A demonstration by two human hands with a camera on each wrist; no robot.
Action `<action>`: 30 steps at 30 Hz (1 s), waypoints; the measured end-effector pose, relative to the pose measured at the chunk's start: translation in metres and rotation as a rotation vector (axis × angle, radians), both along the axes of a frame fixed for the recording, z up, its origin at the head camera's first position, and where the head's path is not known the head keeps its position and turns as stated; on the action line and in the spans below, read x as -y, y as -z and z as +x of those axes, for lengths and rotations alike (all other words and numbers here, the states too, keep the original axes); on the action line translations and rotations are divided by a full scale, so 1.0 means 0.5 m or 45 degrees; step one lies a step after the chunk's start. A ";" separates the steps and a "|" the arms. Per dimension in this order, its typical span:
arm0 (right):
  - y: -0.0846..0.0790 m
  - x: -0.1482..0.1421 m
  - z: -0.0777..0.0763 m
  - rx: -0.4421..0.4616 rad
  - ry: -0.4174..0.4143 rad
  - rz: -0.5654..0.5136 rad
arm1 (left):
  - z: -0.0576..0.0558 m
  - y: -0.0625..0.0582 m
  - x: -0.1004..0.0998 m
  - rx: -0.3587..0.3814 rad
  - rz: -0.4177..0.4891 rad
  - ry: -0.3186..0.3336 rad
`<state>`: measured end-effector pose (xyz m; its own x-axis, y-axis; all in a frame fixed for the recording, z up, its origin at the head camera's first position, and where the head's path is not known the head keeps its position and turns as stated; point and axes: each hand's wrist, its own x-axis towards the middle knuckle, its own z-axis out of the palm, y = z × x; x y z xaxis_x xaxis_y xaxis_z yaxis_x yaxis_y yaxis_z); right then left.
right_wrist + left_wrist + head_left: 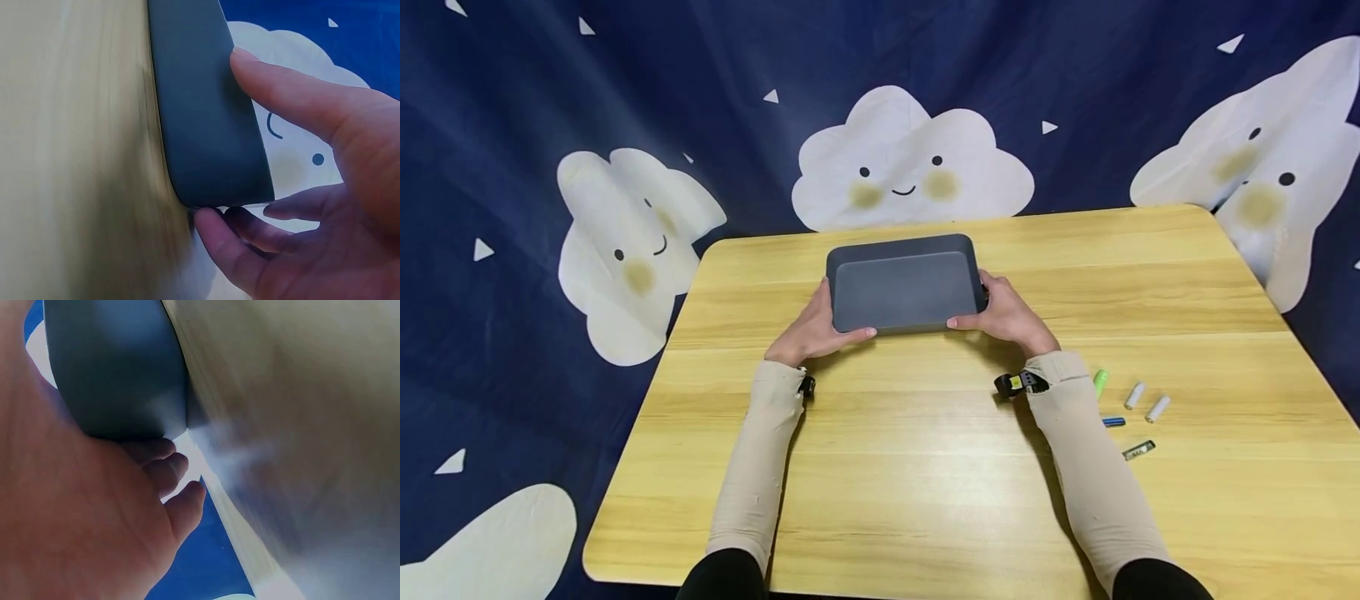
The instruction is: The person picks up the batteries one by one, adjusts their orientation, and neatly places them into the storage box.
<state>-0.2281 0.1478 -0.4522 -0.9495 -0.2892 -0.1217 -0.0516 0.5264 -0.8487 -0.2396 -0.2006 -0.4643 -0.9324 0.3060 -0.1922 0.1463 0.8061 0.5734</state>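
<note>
A shallow dark grey rectangular tray (904, 290) sits near the far edge of the wooden table, its inside bare. My left hand (811, 333) holds its near left corner, thumb along the front wall and fingers along the left side. At the near right corner my right hand (1009, 318) grips it the same way, thumb on the front wall. In the left wrist view, curled fingertips (167, 469) show beyond the end of the tray wall (119, 369). The right wrist view has the tray's lower edge (206, 125) close against the tabletop, with fingertips around its corner.
Right of my right forearm lie a green cylinder (1101, 382), two white cylinders (1135, 395), a blue cylinder (1114, 422) and a small dark, shiny oblong piece (1138, 450). A navy curtain (730, 83) with cloud prints hangs behind the table (887, 500).
</note>
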 end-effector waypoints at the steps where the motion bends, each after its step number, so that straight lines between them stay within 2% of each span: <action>1: -0.002 0.000 0.000 0.000 -0.003 0.002 | 0.001 -0.001 -0.001 0.018 -0.012 -0.004; 7: -0.010 -0.006 0.005 0.010 -0.018 0.040 | 0.011 -0.014 -0.008 0.094 -0.062 -0.006; 14: -0.012 -0.007 0.008 0.026 -0.020 0.059 | 0.007 -0.007 -0.004 0.145 -0.040 -0.029; 30: -0.026 -0.007 0.024 0.114 0.028 0.109 | 0.007 -0.003 -0.005 0.137 -0.003 0.013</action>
<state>-0.2159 0.1511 -0.4393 -0.9398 -0.2531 -0.2296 0.0349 0.5974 -0.8012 -0.2362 -0.1983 -0.4630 -0.9032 0.3149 -0.2915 0.0923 0.8061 0.5846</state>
